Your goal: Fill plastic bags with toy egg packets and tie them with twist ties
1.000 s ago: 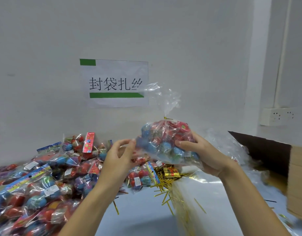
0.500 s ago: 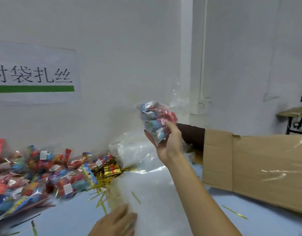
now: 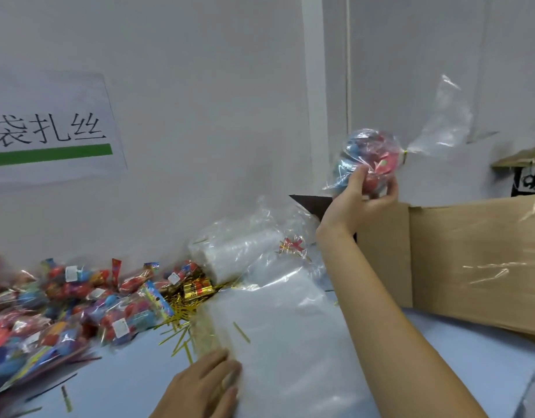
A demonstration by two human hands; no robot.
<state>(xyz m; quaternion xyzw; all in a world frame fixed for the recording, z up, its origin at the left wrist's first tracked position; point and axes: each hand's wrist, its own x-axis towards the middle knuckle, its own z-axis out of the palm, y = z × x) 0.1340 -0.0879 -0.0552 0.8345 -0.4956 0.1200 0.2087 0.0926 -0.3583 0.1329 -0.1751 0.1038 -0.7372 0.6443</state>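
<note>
The right hand (image 3: 361, 200) is reaching up and out over the near edge of a cardboard box (image 3: 471, 254), its fingers curled around a filled bag (image 3: 370, 158) of red and blue toy eggs. A gold twist tie (image 3: 404, 155) is cinching the bag's neck, and the loose clear plastic above the tie is fanning out toward the right. The left hand (image 3: 206, 387) is lying low in the view, palm down and fingers spread flat, pressing on the near left edge of a stack of empty clear bags (image 3: 284, 333); it is gripping nothing that can be made out.

The stack is resting on a pale blue table (image 3: 115, 390). Loose gold ties (image 3: 181, 324) are lying scattered just left of the stack, one of them sitting on top of it. A bundle of ties in shiny gold wrapping (image 3: 197, 289) is lying behind them. Further left, a heap of toy egg packets (image 3: 64, 303) is covering the table, blurred at the near edge. Behind the stack, more crumpled clear plastic (image 3: 239, 248) is sitting against the wall.

The box is standing on the table at the right, its flap raised and strips of clear tape shining on it; its inside is hidden. The wall (image 3: 200, 86) is plain and pale, carrying a paper sign (image 3: 49, 131) with black characters above a green bar.
</note>
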